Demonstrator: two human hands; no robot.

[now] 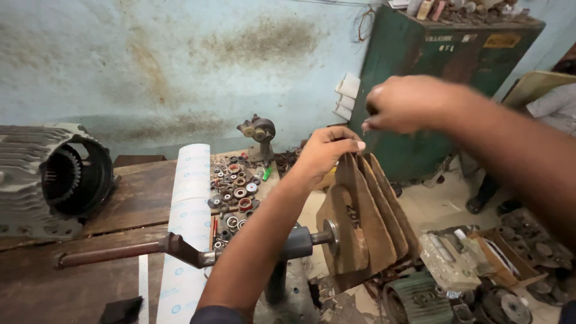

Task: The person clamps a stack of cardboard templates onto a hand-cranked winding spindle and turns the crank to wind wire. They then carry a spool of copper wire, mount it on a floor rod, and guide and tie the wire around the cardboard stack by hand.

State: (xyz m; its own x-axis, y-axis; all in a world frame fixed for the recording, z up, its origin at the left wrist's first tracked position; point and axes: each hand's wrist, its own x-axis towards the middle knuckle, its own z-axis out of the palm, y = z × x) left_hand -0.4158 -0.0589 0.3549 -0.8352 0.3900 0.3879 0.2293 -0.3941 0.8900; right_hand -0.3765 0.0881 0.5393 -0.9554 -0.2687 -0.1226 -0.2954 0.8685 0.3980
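My left hand [327, 153] rests on the top of the stack of brown wooden former plates [366, 216], which sit on the metal shaft of the hand-crank winding machine [180, 251] at the edge of the dark wooden worktop [132, 204]. My left fingers [345, 144] are curled over the upper edge of the plates and grip them there. My right hand [405, 103] is raised above and a little beyond the plates, not touching them; its fingertips are pinched together as if on something thin (perhaps a wire, but the picture is too blurred there and I cannot tell if anything is held).

As I judge it, the work is at an early point: the plates are already mounted on the shaft, but I see no winding of wire on them yet. The crank handle stands untouched, well apart from both my hands.

On the worktop lie a long white roll of insulation paper [189, 210], a heap of small bearings and washers [235, 189], and a grey ribbed motor housing [51, 180] at the far left. A green metal cabinet [432, 90] stands behind.
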